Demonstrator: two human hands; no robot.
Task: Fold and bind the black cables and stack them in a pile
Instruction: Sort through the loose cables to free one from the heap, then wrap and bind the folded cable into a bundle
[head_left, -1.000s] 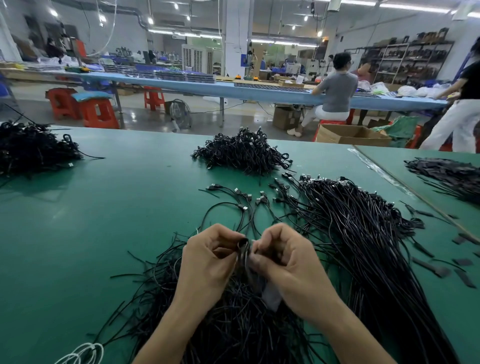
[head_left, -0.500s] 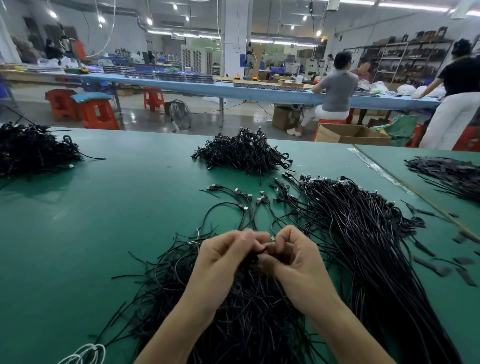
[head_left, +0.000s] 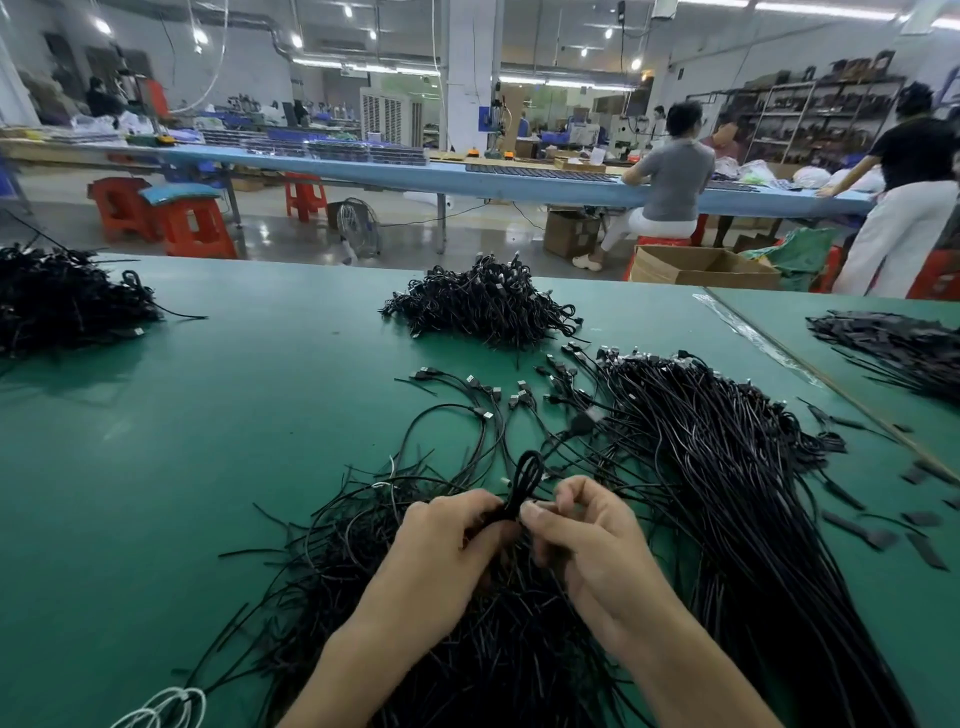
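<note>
My left hand (head_left: 447, 551) grips a folded black cable (head_left: 524, 480) whose looped end stands up between my hands. My right hand (head_left: 587, 540) pinches the same cable at its waist, thumb and fingers curled round it. Under both hands lies a tangle of loose black ties and cables (head_left: 467, 649). To the right a long bundle of straight black cables (head_left: 727, 467) stretches across the green table (head_left: 208, 441). A pile of bound cables (head_left: 483, 306) sits further back at the centre.
Another heap of black cables (head_left: 62, 301) lies at the far left, and dark strips (head_left: 904, 343) cover the right table. Loose black tabs (head_left: 878, 535) are scattered at the right. White ties (head_left: 166, 706) lie at the bottom left. People work at a blue bench (head_left: 467, 176) behind.
The folded cable's loop now sticks up between my hands, where before it was buried in my fingers. My hands have drawn slightly apart.
</note>
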